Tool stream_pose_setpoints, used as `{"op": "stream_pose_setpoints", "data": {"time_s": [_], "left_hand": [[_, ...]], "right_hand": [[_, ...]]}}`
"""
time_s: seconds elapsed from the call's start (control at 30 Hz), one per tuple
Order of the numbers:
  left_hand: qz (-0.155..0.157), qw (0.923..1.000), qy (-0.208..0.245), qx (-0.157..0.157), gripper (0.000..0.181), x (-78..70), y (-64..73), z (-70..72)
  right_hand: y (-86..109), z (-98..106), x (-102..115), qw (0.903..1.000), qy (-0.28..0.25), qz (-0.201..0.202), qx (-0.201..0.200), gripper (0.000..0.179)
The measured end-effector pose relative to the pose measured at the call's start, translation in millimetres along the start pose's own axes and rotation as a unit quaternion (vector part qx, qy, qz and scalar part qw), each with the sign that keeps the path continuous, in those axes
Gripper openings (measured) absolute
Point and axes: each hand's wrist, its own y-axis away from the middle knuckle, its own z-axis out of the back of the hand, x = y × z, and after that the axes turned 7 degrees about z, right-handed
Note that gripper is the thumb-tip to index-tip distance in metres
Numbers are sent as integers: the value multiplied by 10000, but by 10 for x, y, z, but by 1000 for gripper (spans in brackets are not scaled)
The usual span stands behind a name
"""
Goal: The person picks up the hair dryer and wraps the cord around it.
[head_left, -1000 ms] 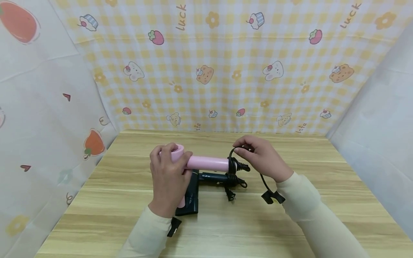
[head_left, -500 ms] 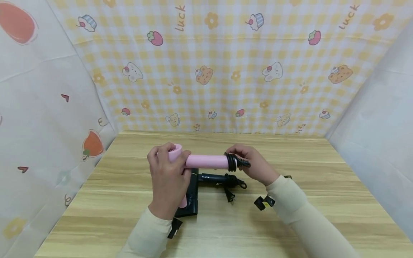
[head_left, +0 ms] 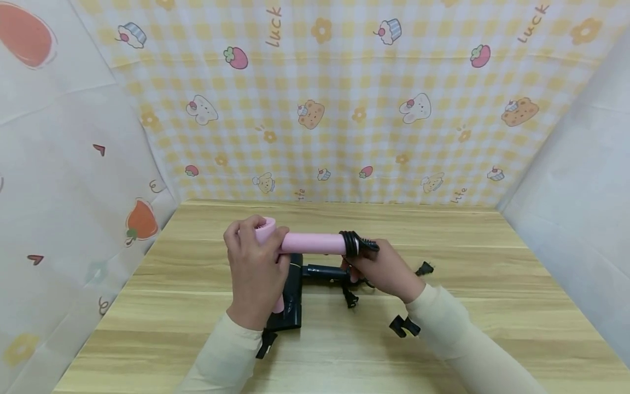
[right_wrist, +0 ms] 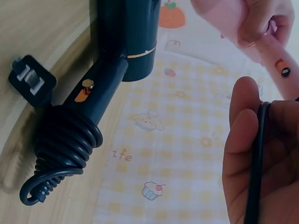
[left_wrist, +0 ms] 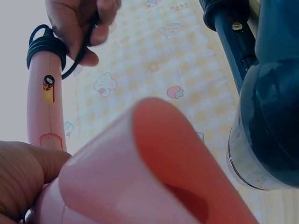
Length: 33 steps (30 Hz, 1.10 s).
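Observation:
My left hand [head_left: 253, 262] grips a pink hair dryer [head_left: 315, 244] around its head, lifted off the table with its handle pointing right. Black cord [head_left: 350, 244] lies in several turns round the handle's end. Just below that end, my right hand [head_left: 386, 273] holds the cord's loose length; the right wrist view shows this cord [right_wrist: 255, 163] between thumb and fingers. Behind and below the pink dryer lies a dark hair dryer [head_left: 292, 301]. In the right wrist view its own cord [right_wrist: 70, 137] is wound round its handle.
A black plug [head_left: 425, 268] shows beyond my right wrist. The dark dryer's plug [head_left: 350, 299] rests on the wooden table [head_left: 492, 328]. A patterned cloth [head_left: 334, 82] hangs at the back, with cloth walls at both sides.
My right hand has gone from above the handle's end, down round its far side, to underneath, drawing the cord round it. The pink dryer has shifted slightly up and left.

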Motion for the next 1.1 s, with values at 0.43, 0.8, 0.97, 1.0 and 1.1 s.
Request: {"op": "stream_pose_setpoints", "data": {"time_s": [0.43, 0.8, 0.97, 1.0, 1.1], "left_hand": [[89, 9999, 7, -104, 29, 34, -7, -60], [154, 9997, -163, 61, 28, 38, 15, -75], [145, 9996, -245, 82, 29, 49, 23, -71], [141, 9996, -248, 79, 29, 50, 25, -70], [126, 9996, -252, 40, 29, 54, 26, -73]], "right_hand": [[214, 49, 102, 9901, 1147, 800, 92, 15], [285, 53, 179, 9822, 1411, 1244, -1, 18], [306, 68, 235, 9736, 1603, 1604, -253, 18], [306, 71, 247, 9719, 1654, 1647, -309, 18], [303, 75, 285, 9678, 1809, 1696, -425, 17]]}}
